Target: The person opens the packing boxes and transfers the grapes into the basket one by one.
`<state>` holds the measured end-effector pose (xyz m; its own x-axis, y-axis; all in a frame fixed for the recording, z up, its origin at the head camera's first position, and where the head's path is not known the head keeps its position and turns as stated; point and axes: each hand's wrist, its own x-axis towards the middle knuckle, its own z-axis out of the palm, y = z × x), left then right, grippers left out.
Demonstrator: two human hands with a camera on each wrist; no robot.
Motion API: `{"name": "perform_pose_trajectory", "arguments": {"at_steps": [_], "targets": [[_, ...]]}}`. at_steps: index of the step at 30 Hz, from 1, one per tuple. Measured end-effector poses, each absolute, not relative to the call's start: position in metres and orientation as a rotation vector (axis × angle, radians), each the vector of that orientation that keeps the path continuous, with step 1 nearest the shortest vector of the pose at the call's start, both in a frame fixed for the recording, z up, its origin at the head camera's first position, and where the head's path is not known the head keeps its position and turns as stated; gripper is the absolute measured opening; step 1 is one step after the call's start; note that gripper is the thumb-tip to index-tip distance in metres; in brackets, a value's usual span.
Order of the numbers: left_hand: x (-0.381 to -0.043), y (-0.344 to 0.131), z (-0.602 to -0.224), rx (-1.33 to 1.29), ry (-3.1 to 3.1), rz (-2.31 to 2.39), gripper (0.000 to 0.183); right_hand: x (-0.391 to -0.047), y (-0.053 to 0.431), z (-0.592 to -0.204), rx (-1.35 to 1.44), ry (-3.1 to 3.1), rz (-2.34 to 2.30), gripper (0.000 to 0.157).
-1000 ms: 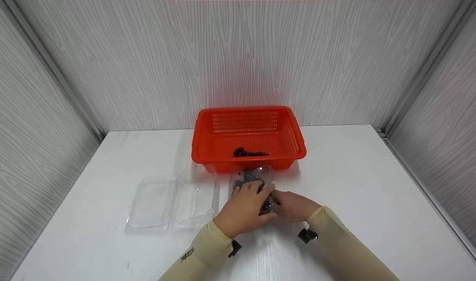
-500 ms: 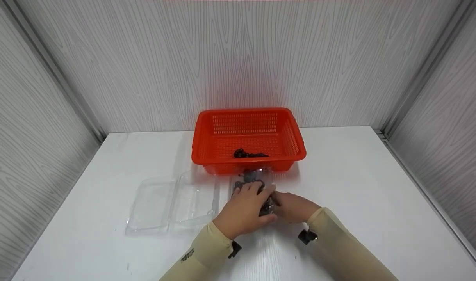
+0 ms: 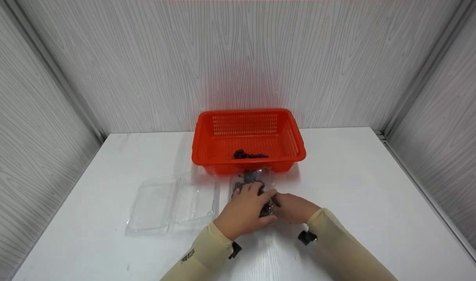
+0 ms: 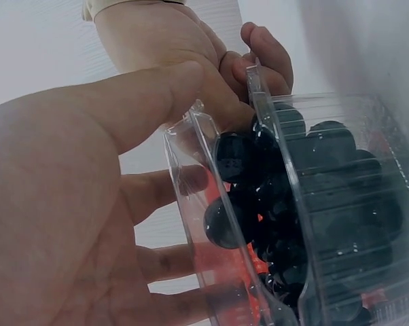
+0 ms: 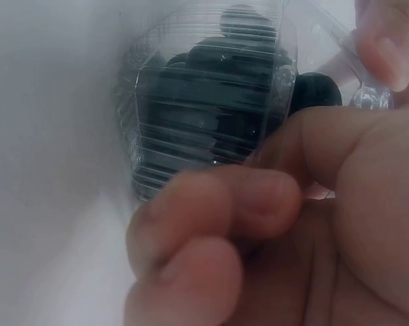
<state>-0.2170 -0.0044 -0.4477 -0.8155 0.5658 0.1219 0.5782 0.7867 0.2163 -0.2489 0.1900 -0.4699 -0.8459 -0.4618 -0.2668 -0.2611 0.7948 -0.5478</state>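
A clear plastic clamshell box (image 3: 270, 175) holds dark, round fruit (image 4: 279, 197) that look like black grapes. Its lid stands slightly apart from the base on the side seen in the left wrist view. Over the lid lies my left hand (image 3: 243, 212), fingers spread and nearly straight against the plastic. At the box's right side is my right hand (image 3: 294, 207); its fingers curl outside the base's rim while its thumb reaches into the gap by the fruit, pinching the rim. In the head view, the left hand hides much of the box.
Behind the box stands a red plastic basket (image 3: 245, 160), with a dark bunch (image 3: 248, 155) lying inside. An opened clear clamshell container (image 3: 154, 205) lies on the white table (image 3: 347, 175) to the left. Wood-patterned panels (image 3: 238, 58) enclose the back and sides.
My left index finger has shifted slightly toward the right hand along the lid. The box, the basket and the right hand look almost still.
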Motion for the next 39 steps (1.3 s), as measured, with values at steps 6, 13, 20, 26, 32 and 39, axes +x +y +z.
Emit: {"name": "perform_pose_trajectory", "arguments": {"at_steps": [6, 13, 20, 26, 32, 39], "targets": [[-0.2173, -0.0048, -0.4475, -0.939, -2.899, -0.372, 0.066, -0.2489, 0.1917, -0.4683, -0.624, 2.607, -0.708, 0.047], [-0.2180, -0.0041, -0.4483, -0.940, -2.894, -0.366, 0.067, -0.2480, 0.1915, -0.4656, -0.597, 2.603, -0.718, 0.047], [-0.2183, -0.0043, -0.4493, -0.950, -2.872, -0.360, 0.066, -0.2483, 0.1922, -0.4668, -0.584, 2.601, -0.724, 0.049], [-0.2166, -0.0034, -0.4480, -0.941, -2.891, -0.373, 0.066, -0.2490, 0.1933, -0.4704, -0.618, 2.607, -0.720, 0.050], [-0.2174, -0.0042, -0.4465, -0.944, -2.912, -0.397, 0.066, -0.2490, 0.1930, -0.4706, -0.649, 2.609, -0.716, 0.052], [-0.2184, -0.0056, -0.4482, -0.928, -2.885, -0.401, 0.065, -0.2495, 0.1910, -0.4676, -0.609, 2.597, -0.734, 0.048]]}}
